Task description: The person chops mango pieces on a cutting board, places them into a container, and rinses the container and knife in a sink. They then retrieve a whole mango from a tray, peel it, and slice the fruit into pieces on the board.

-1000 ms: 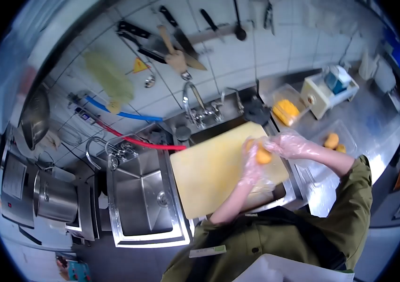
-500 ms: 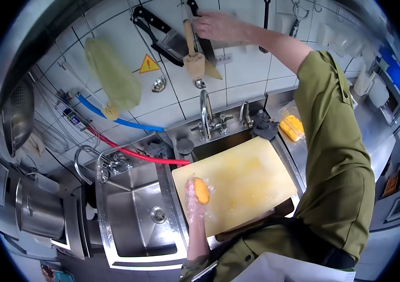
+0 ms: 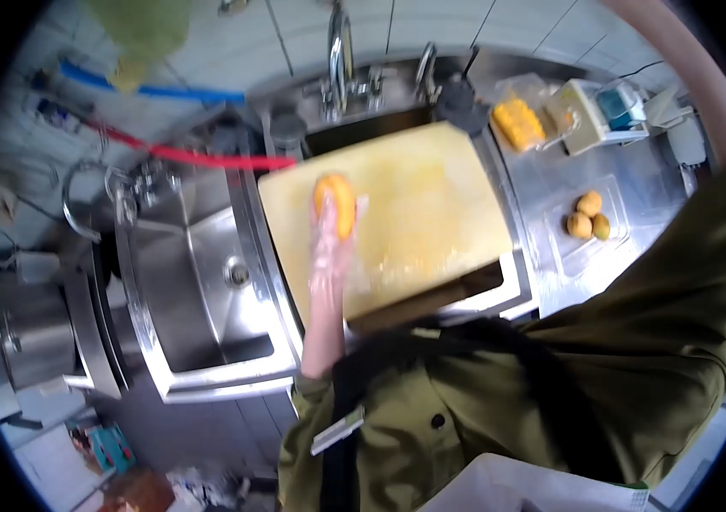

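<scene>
My left hand [image 3: 329, 235], in a clear plastic glove, is closed round a peeled orange mango [image 3: 335, 205]. It holds the fruit over the left part of the yellowish cutting board [image 3: 431, 196], which lies across the right-hand sink and bears wet yellow stains. Up at the top right, my right forearm [image 3: 696, 77] reaches out past the edge of the view, so the right hand is hidden.
To the right on the steel counter are a clear tub of yellow fruit pieces [image 3: 518, 125] and a clear tray with brown round fruits [image 3: 580, 224]. A steel sink basin [image 3: 201, 290] is at the left. A faucet [image 3: 340, 60] and a red hose [image 3: 201, 159] lie behind the board.
The view has swung lower, losing the wall knives and bringing the tray of brown fruits in. My right hand, earlier at a knife handle on the wall, has left the view. The left keeps the mango.
</scene>
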`<state>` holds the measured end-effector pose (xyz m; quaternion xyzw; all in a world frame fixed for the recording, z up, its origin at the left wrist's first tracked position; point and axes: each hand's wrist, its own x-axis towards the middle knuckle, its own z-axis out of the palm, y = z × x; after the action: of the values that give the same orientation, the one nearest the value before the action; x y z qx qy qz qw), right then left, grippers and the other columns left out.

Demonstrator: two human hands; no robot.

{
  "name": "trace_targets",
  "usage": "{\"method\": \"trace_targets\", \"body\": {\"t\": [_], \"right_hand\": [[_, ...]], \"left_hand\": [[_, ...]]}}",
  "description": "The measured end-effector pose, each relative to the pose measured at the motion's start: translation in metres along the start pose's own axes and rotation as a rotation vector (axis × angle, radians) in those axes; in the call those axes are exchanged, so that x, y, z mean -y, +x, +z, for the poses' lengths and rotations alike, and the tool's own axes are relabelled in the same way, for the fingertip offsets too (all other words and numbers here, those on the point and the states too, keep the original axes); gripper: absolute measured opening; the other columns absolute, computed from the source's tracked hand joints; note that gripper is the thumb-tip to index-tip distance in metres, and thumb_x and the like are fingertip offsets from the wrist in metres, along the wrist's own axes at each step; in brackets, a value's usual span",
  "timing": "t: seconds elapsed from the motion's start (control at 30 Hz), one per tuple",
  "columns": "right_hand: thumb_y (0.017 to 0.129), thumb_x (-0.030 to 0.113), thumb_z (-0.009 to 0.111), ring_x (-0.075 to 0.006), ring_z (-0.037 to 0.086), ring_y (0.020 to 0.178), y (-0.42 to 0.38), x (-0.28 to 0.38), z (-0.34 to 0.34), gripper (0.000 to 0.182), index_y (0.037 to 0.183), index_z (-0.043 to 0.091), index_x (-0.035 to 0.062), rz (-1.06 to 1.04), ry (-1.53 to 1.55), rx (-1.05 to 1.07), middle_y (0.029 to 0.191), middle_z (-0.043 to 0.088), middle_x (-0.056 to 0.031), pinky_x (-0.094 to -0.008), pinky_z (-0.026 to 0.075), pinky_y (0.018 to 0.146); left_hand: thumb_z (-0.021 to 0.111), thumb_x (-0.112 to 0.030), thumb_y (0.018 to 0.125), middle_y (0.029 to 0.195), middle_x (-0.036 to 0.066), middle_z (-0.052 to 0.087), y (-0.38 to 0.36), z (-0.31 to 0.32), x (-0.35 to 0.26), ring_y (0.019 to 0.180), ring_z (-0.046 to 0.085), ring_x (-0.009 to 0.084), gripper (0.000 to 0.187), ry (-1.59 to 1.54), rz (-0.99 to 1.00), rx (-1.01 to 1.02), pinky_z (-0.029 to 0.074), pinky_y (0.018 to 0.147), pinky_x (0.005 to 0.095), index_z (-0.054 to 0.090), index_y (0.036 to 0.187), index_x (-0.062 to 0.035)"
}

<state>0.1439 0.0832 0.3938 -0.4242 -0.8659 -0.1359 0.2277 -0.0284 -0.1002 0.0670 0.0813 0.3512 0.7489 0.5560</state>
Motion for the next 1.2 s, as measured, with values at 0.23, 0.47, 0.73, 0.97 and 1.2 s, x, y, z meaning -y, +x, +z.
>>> {"method": "trace_targets", "body": {"t": [0.23,0.47,0.73,0.97,1.2], "right_hand": [[0.087,0.026,0.052,-0.0120,0.054,0.076,-0.214,-0.033,0.057,0.032,0.114,0.049,0.0087,0.693,1.216,0.386,0.089,0.057,-0.0029,-0.0224,0.046,0.068],[0.087,0.013,0.047,-0.0304,0.041,0.055,-0.249,0.009,0.097,0.016,0.079,0.050,-0.0002,0.260,0.893,0.415,0.062,0.043,-0.0166,-0.0326,0.038,0.055],[0.086,0.010,0.045,-0.0358,0.047,0.059,-0.260,-0.007,0.100,0.010,0.082,0.050,0.0020,0.185,0.843,0.501,0.066,0.049,-0.0168,-0.0353,0.040,0.056],[0.088,0.013,0.043,-0.0280,0.051,0.061,-0.270,-0.013,0.104,0.014,0.083,0.051,0.0026,0.286,0.802,0.662,0.066,0.050,-0.0130,-0.0336,0.041,0.056],[0.090,0.017,0.043,-0.0142,0.050,0.066,-0.307,-0.030,0.139,0.017,0.093,0.052,0.0025,0.404,1.641,0.599,0.074,0.052,-0.0024,-0.0260,0.040,0.058]], "left_hand": [[0.067,-0.031,0.075,0.106,0.006,0.053,-0.020,0.037,0.016,0.089,0.055,0.0159,0.052,0.357,0.030,0.209,0.050,0.068,0.0251,0.045,0.116,-0.0081],[0.078,-0.019,0.062,0.103,0.006,0.054,-0.036,0.065,0.034,0.090,0.054,0.0144,0.066,0.416,-0.029,0.403,0.048,0.072,0.0247,0.044,0.116,-0.0040],[0.076,-0.010,0.062,0.101,0.006,0.055,-0.046,0.084,0.029,0.090,0.054,0.0143,0.058,0.523,-0.075,0.387,0.047,0.075,0.0253,0.048,0.112,-0.0024],[0.075,-0.010,0.065,0.095,0.006,0.058,-0.048,0.101,0.031,0.086,0.055,0.0136,0.049,0.796,-0.082,0.359,0.046,0.076,0.0262,0.051,0.107,-0.0008],[0.076,-0.010,0.064,0.090,0.005,0.058,-0.039,0.115,0.039,0.078,0.055,0.0106,0.043,0.610,-0.189,0.296,0.046,0.068,0.0249,0.055,0.100,-0.0016]]}}
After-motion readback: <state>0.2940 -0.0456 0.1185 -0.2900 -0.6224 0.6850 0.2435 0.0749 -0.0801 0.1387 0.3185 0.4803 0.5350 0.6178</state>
